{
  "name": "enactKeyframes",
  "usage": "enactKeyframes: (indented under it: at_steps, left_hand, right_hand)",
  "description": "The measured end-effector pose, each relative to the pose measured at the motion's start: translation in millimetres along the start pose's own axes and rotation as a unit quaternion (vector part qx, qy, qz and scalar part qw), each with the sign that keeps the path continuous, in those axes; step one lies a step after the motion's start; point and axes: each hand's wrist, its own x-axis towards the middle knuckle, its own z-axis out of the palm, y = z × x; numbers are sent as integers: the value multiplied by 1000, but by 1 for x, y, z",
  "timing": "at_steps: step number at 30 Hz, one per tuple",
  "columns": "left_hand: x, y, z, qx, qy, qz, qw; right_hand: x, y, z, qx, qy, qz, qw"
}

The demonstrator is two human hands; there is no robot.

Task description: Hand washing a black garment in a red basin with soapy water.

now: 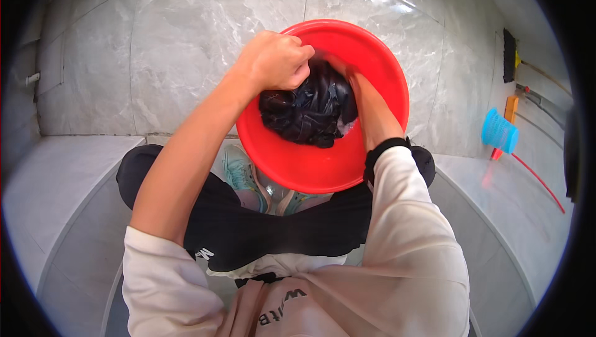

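A wet black garment (310,110) lies bunched inside a large red basin (323,172), with a little whitish foam by its right edge. My left hand (279,61) is closed in a fist over the basin's upper left rim, and the garment's folds meet its underside. Inside the basin, my right hand (340,69) reaches down along the garment's far right side. Its fingers are blurred and mostly hidden by the cloth, so their grip does not show. A black band (386,151) circles my right forearm.
Pale marbled tiles (180,45) lie beyond the basin. My knees flank its near side, with a light green shoe (242,172) close to its lower left. At the right are a light blue plastic cup-shaped container (500,131) and a thin red rod (539,182).
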Motion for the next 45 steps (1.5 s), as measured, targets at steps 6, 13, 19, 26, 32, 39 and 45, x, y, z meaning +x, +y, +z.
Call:
enactKeyframes:
  at_steps: [6,13,19,26,32,39,45]
  left_hand:
    - [-10,-8,-1,14,-15,-3,1000]
    - [-9,-8,-1,20,-30,1,999]
    - [-2,0,-2,20,-46,1,999]
    - [-8,1,-2,5,-4,21,1000]
    - [-8,2,-4,44,-38,20,998]
    - [-3,-3,19,-1,-50,32,998]
    - [-1,7,1,-34,-28,2,999]
  right_hand:
    - [-52,-34,34,-18,12,97,995]
    - [-140,-52,96,-335,142,23,931]
    - [-182,-22,112,262,-31,137,955]
    - [-146,-34,127,-594,251,-95,759]
    - [-137,7,139,-595,211,-104,769]
    - [-119,29,151,-557,344,-260,710]
    - [-63,29,114,-532,228,-96,810]
